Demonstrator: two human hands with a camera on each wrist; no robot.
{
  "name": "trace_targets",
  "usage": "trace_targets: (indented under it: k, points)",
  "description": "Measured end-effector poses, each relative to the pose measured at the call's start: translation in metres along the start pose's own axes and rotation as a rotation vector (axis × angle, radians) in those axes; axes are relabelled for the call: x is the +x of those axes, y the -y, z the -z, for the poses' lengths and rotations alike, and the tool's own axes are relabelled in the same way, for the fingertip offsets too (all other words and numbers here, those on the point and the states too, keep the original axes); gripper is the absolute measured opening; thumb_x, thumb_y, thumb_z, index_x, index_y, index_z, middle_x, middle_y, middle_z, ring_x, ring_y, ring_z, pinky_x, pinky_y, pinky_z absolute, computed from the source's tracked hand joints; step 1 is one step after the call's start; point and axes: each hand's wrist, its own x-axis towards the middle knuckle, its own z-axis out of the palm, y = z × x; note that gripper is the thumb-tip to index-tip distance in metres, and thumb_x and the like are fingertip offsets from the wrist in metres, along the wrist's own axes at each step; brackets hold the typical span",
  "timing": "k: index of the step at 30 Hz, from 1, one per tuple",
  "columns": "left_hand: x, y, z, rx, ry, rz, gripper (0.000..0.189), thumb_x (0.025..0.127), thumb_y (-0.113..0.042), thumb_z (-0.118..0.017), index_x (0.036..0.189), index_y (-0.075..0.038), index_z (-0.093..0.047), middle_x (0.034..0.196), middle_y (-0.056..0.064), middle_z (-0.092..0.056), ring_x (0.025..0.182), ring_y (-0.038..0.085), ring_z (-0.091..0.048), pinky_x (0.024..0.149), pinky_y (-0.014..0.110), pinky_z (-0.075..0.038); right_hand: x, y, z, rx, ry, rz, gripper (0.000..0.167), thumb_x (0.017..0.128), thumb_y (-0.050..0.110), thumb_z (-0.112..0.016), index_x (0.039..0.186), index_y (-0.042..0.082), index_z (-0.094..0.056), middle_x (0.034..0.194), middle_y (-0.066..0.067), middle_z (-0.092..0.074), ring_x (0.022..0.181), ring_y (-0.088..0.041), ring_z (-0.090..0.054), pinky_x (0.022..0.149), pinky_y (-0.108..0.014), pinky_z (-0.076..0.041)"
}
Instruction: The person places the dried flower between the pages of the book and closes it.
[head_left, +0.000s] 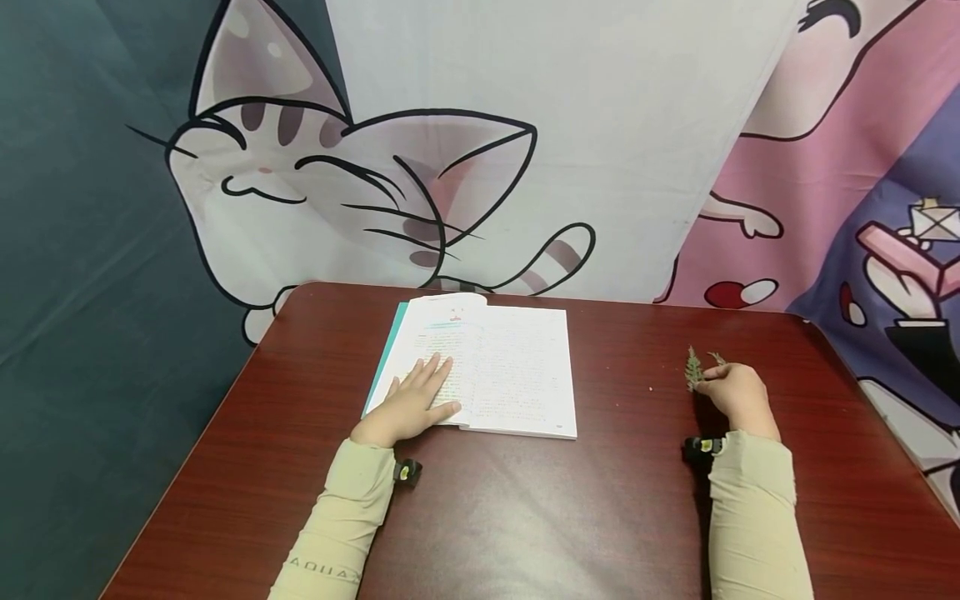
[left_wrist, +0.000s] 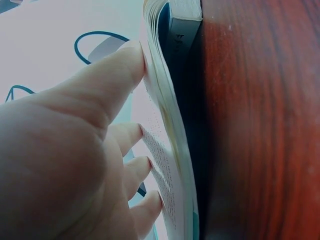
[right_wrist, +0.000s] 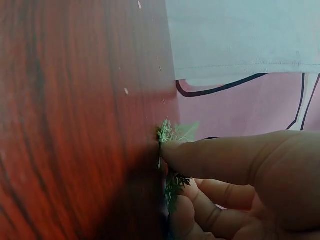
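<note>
Green sprig [head_left: 694, 369] sits at the right side of the table [head_left: 600, 508], pinched between thumb and fingers of the right hand [head_left: 741, 398]. Likely near weightless, limp, easy to tear; best held at the stem, light pinch, no crushing the fronds. Left hand [head_left: 402, 410] lies fingers spread, palm down on the left page of the open book [head_left: 521, 367]; pages look floppy. Page print too small to read; left sleeve [head_left: 330, 525] lettering unclear.

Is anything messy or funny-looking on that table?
Yes, a little: tiny pale specks dot the table between the open book and the right hand. They stand out, pale on dark red, like stray crumbs, but I can't tell what they are.
</note>
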Motion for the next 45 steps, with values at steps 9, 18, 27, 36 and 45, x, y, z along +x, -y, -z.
trace_targets:
  k: [9, 18, 27, 36, 45]
  points:
    - [0.0, 0.001, -0.001, -0.001, 0.005, -0.001, 0.078, 0.103, -0.045, -0.054, 0.163, -0.01, -0.018, 0.169, 0.016, -0.009, 0.155, 0.04, -0.004, 0.117, 0.07, -0.005, -0.001, 0.006, -0.002, 0.056, 0.0, -0.025, 0.038, 0.092, 0.019, -0.069, 0.112, -0.013, -0.066, 0.12, -0.037, -0.058, 0.098, -0.042, -0.053, 0.077, -0.042, -0.044]
    - [0.0, 0.001, 0.0, -0.006, -0.005, -0.007, 0.078, 0.103, -0.045, -0.055, 0.163, -0.009, -0.019, 0.169, 0.017, -0.01, 0.154, 0.042, -0.004, 0.116, 0.071, -0.005, 0.0, 0.02, -0.009, 0.148, 0.004, 0.01, 0.038, 0.092, 0.019, -0.07, 0.118, -0.01, -0.066, 0.086, -0.008, -0.068, 0.073, -0.017, -0.059, 0.062, -0.029, -0.047]
    - [0.001, 0.001, -0.001, -0.007, -0.006, -0.005, 0.077, 0.104, -0.044, -0.054, 0.163, -0.01, -0.019, 0.169, 0.017, -0.01, 0.154, 0.041, -0.004, 0.116, 0.071, -0.005, -0.003, 0.046, -0.024, 0.299, 0.02, 0.065, 0.039, 0.093, 0.015, -0.071, 0.123, -0.009, -0.064, 0.083, 0.001, -0.069, 0.069, -0.008, -0.063, 0.062, -0.022, -0.053]
    - [0.0, 0.0, -0.001, -0.012, -0.007, -0.008, 0.077, 0.104, -0.044, -0.055, 0.163, -0.01, -0.02, 0.169, 0.017, -0.01, 0.154, 0.042, -0.005, 0.116, 0.071, -0.005, -0.01, 0.07, -0.041, 0.36, 0.023, 0.13, 0.036, 0.092, 0.012, -0.071, 0.122, -0.007, -0.065, 0.08, -0.001, -0.068, 0.066, -0.012, -0.061, 0.062, -0.029, -0.053]
    - [0.001, 0.001, -0.001, -0.012, -0.006, -0.012, 0.078, 0.104, -0.045, -0.054, 0.163, -0.01, -0.019, 0.169, 0.017, -0.009, 0.154, 0.041, -0.003, 0.116, 0.071, -0.005, -0.013, 0.087, -0.058, 0.405, 0.019, 0.207, 0.032, 0.091, 0.007, -0.072, 0.119, -0.008, -0.067, 0.08, -0.004, -0.068, 0.065, -0.012, -0.063, 0.062, -0.028, -0.054]
